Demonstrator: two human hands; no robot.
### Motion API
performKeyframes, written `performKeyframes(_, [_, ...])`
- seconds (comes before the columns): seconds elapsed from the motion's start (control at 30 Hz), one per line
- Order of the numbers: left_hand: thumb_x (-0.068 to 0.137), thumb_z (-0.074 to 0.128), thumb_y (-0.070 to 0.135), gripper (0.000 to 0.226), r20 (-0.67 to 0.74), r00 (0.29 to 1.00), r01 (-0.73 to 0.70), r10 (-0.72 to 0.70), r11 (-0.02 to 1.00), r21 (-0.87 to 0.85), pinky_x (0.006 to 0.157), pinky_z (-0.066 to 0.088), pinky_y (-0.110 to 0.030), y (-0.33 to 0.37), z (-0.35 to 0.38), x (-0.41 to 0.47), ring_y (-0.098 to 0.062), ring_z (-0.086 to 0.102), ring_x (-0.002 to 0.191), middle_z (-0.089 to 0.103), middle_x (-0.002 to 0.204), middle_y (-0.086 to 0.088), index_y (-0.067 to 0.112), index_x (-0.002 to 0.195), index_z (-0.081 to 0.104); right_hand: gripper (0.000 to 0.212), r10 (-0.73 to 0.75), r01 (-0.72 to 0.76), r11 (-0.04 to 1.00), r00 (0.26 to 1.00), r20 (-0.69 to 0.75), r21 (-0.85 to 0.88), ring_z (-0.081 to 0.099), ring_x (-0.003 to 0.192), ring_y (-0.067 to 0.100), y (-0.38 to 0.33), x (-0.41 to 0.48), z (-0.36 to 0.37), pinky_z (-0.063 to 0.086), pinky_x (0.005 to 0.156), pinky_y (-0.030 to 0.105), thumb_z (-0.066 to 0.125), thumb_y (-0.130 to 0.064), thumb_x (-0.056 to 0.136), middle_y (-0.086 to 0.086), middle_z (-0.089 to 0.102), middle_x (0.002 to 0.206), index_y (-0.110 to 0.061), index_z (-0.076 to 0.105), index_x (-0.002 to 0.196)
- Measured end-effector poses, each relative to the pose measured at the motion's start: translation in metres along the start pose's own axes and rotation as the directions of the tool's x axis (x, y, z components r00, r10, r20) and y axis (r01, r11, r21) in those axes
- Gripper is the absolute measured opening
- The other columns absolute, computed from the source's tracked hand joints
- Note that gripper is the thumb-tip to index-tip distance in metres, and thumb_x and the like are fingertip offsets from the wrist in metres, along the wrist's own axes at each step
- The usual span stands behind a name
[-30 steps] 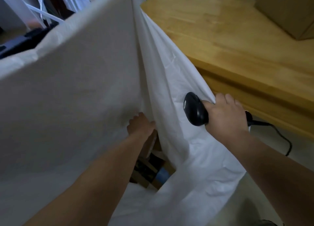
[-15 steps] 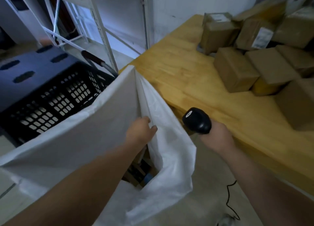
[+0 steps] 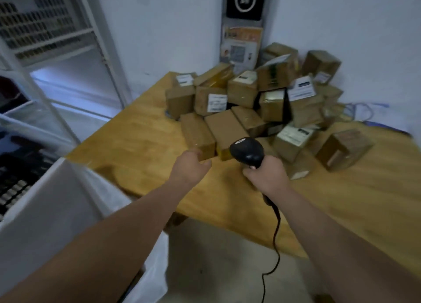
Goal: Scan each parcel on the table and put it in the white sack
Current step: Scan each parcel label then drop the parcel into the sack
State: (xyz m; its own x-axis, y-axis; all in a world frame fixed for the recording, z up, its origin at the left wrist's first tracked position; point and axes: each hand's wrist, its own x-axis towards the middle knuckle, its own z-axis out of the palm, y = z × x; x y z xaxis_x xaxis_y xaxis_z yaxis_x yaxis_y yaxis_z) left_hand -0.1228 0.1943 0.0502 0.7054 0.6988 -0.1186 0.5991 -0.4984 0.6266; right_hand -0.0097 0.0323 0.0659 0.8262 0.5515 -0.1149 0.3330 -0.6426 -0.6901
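A heap of brown cardboard parcels [image 3: 255, 106], several with white labels, fills the far corner of the wooden table [image 3: 141, 143]. My left hand [image 3: 190, 168] is stretched out over the table, empty, its fingers loosely bent just short of the nearest parcel [image 3: 197, 134]. My right hand [image 3: 265, 177] grips the handle of a black barcode scanner [image 3: 247, 151], head pointed at the pile, with its cable [image 3: 274, 239] hanging down. The white sack [image 3: 52, 207] stands open at the lower left beside the table's corner.
A black plastic crate [image 3: 13, 177] sits behind the sack at the left. White metal shelving [image 3: 52, 52] stands at the back left. A black wall device with a poster [image 3: 243, 29] hangs above the parcels. Grey floor [image 3: 216, 264] lies below the table edge.
My left hand has left the sack's mouth and moved up toward the nearest parcel. My right hand carried the scanner over the table. The view rose from the sack to the parcel heap.
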Motion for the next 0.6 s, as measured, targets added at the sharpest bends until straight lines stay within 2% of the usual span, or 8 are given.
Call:
performKeyframes(0.07, [0.095, 0.054, 0.038, 0.049, 0.018, 0.999, -0.038, 0.038, 0.999, -0.006, 0.079, 0.043, -0.030, 0.033, 0.015, 0.015, -0.023, 0.056, 0.105, 0.058, 0.119, -0.007, 0.009, 0.134, 0.050, 0.029, 0.014, -0.014, 1.000, 0.999, -0.045, 0.012, 0.049, 0.055, 0.019, 0.012, 0.013, -0.024, 0.032, 0.047, 0.027, 0.065, -0.019, 0.079, 0.000, 0.049, 0.056, -0.016, 0.046, 0.059])
performKeyframes(0.17, [0.096, 0.052, 0.038, 0.052, 0.059, 0.996, -0.064, 0.065, 0.998, -0.027, 0.088, 0.043, -0.029, 0.070, 0.034, 0.037, -0.025, 0.053, 0.119, 0.055, 0.134, -0.008, 0.010, 0.140, 0.045, 0.023, 0.066, -0.061, 0.997, 0.991, -0.116, 0.047, 0.051, 0.055, 0.018, 0.033, 0.031, -0.054, 0.035, 0.049, 0.026, 0.064, -0.021, 0.080, 0.001, 0.052, 0.058, -0.014, 0.051, 0.061])
performKeyframes(0.27, [0.095, 0.053, 0.041, 0.055, 0.102, 0.990, -0.092, 0.096, 0.995, -0.042, 0.093, 0.044, -0.031, 0.098, 0.054, 0.062, -0.024, 0.051, 0.122, 0.052, 0.137, -0.008, 0.011, 0.140, 0.044, 0.026, 0.115, -0.100, 0.991, 0.974, -0.193, 0.086, 0.050, 0.053, 0.018, 0.053, 0.049, -0.078, 0.036, 0.049, 0.027, 0.065, -0.019, 0.080, 0.003, 0.051, 0.055, -0.010, 0.051, 0.060])
performKeyframes(0.4, [0.091, 0.058, 0.044, 0.059, 0.137, 0.980, -0.138, 0.145, 0.988, -0.062, 0.090, 0.046, -0.029, 0.129, 0.083, 0.095, -0.021, 0.053, 0.118, 0.053, 0.134, -0.006, 0.013, 0.140, 0.044, 0.030, 0.164, -0.121, 0.980, 0.941, -0.294, 0.159, 0.045, 0.050, 0.014, 0.074, 0.074, -0.099, 0.030, 0.047, 0.026, 0.065, -0.016, 0.080, -0.001, 0.046, 0.053, -0.015, 0.044, 0.058])
performKeyframes(0.5, [0.090, 0.059, 0.044, 0.060, 0.148, 0.965, -0.211, 0.218, 0.975, -0.063, 0.094, 0.046, -0.033, 0.151, 0.093, 0.124, -0.023, 0.052, 0.119, 0.052, 0.134, -0.007, 0.014, 0.140, 0.043, 0.039, 0.190, -0.109, 0.970, 0.898, -0.398, 0.216, 0.038, 0.047, 0.011, 0.078, 0.096, -0.117, 0.023, 0.046, 0.026, 0.065, -0.016, 0.083, -0.003, 0.040, 0.050, -0.018, 0.037, 0.056])
performKeyframes(0.6, [0.089, 0.060, 0.045, 0.061, 0.090, 0.954, -0.280, 0.286, 0.957, -0.069, 0.098, 0.043, -0.035, 0.173, 0.087, 0.159, -0.025, 0.047, 0.123, 0.048, 0.132, -0.008, 0.015, 0.139, 0.042, 0.039, 0.190, -0.060, 0.958, 0.866, -0.462, 0.281, 0.039, 0.048, 0.012, 0.072, 0.125, -0.137, 0.025, 0.050, 0.026, 0.065, -0.018, 0.082, -0.003, 0.040, 0.050, -0.020, 0.035, 0.057])
